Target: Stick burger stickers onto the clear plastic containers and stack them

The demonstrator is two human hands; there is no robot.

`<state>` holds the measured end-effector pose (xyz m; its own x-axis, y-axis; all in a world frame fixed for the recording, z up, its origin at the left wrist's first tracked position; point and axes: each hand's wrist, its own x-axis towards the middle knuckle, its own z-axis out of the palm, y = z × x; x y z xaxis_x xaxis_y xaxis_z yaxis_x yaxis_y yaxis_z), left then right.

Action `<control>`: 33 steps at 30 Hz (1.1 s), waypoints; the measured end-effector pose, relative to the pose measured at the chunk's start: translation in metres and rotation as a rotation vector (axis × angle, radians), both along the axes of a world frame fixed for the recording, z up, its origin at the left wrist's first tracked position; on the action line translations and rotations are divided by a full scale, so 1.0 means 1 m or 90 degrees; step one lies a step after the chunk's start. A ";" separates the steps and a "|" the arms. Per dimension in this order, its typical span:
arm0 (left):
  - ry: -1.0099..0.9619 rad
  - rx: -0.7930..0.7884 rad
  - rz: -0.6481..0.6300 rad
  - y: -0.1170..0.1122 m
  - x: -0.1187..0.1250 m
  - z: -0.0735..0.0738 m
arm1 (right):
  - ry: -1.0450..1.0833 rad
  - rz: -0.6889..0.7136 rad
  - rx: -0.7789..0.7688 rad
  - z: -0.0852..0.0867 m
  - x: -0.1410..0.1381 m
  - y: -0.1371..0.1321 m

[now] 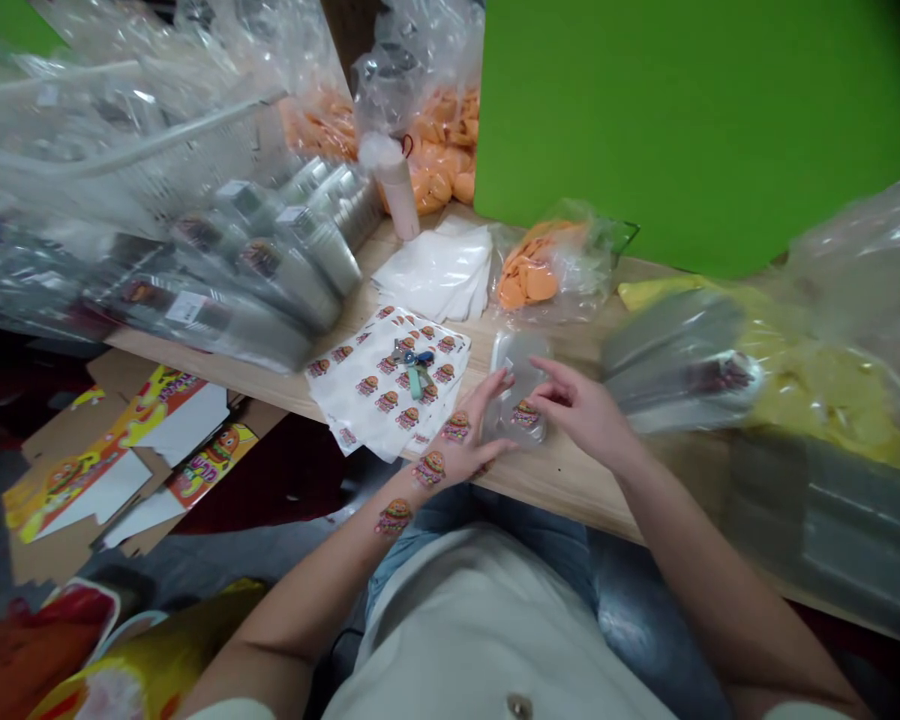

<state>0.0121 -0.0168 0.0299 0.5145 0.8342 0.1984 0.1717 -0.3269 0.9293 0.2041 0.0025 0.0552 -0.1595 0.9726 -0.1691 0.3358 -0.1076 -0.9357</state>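
Both hands meet over a clear plastic case [520, 382] lying on the wooden table [562, 480] near its front edge. My left hand [466, 432] touches the case's left side with fingers stretched out; several burger stickers are stuck on its back and along the forearm. My right hand [579, 408] pinches the case's right side, beside a burger sticker [526, 414] on the case's front end. A sheet of burger stickers [375, 385] lies just left of the hands, with a small blue-and-green clip [415, 366] on top of it.
Stacks of clear cases in plastic bags fill the left [270, 260] and right [682, 370]. Bags of orange discs [532, 270] and a pile of white sleeves [439, 270] lie behind. A green wall [705, 120] stands at the back. Printed cardboard [120, 450] lies on the floor.
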 end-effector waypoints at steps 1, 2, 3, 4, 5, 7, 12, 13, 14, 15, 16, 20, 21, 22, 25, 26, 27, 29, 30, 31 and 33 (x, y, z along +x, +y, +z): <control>0.009 0.018 0.010 0.000 0.001 -0.003 | -0.017 0.017 0.009 -0.001 -0.001 0.001; 0.013 0.030 0.019 0.000 0.002 -0.005 | -0.031 0.036 0.017 -0.001 -0.001 0.002; 0.012 0.034 0.024 0.000 0.002 -0.007 | -0.042 0.053 0.023 -0.001 -0.001 0.004; 0.009 0.031 0.025 0.000 0.003 -0.008 | -0.049 0.066 0.026 0.000 0.000 0.005; 0.002 0.021 0.023 0.000 0.002 -0.009 | -0.051 0.074 0.026 0.001 0.000 0.006; -0.019 -0.003 0.020 0.000 0.002 -0.010 | -0.053 0.071 0.024 0.002 0.001 0.008; -0.044 -0.041 0.028 0.000 0.003 -0.005 | -0.047 0.061 0.012 0.003 0.000 0.010; -0.045 -0.049 0.038 -0.001 0.003 -0.004 | -0.041 0.065 0.011 0.003 0.000 0.010; -0.043 -0.059 0.051 -0.001 0.004 -0.002 | -0.037 0.070 0.011 0.003 -0.001 0.010; -0.042 -0.065 0.068 -0.001 0.005 -0.001 | -0.038 0.075 0.012 0.003 -0.001 0.010; -0.041 -0.069 0.087 -0.001 0.006 0.000 | -0.040 0.078 0.011 0.003 -0.002 0.010; -0.017 -0.046 0.141 -0.001 0.012 0.000 | -0.099 0.088 0.022 0.001 -0.005 0.008; -0.006 -0.035 0.147 0.000 0.014 -0.001 | -0.135 0.092 0.046 0.002 -0.005 0.006; 0.004 -0.028 0.152 0.001 0.015 -0.003 | -0.183 0.088 0.089 0.002 -0.004 0.003; 0.001 -0.027 0.162 0.004 0.019 -0.005 | -0.356 -0.022 0.290 0.004 0.002 -0.007; -0.006 -0.032 0.156 0.005 0.019 -0.005 | -0.393 -0.058 0.345 0.005 0.005 -0.010; -0.016 -0.036 0.147 0.006 0.017 -0.004 | -0.413 -0.063 0.378 0.005 0.007 -0.013; -0.034 -0.045 0.145 0.008 0.011 -0.001 | -0.414 0.031 0.378 0.003 0.008 -0.019; -0.041 -0.054 0.169 0.009 0.006 0.002 | -0.404 0.099 0.359 0.001 0.008 -0.021; -0.047 -0.070 0.212 0.009 0.001 0.005 | -0.390 0.145 0.341 0.000 0.006 -0.022; -0.069 -0.141 0.309 0.008 -0.009 0.015 | -0.343 0.142 0.324 -0.001 0.002 -0.024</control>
<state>0.0027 -0.0086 0.0452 0.0458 0.9987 0.0221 0.1534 -0.0289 0.9877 0.2066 -0.0217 0.0539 -0.3829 0.9060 0.1803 0.7225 0.4153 -0.5527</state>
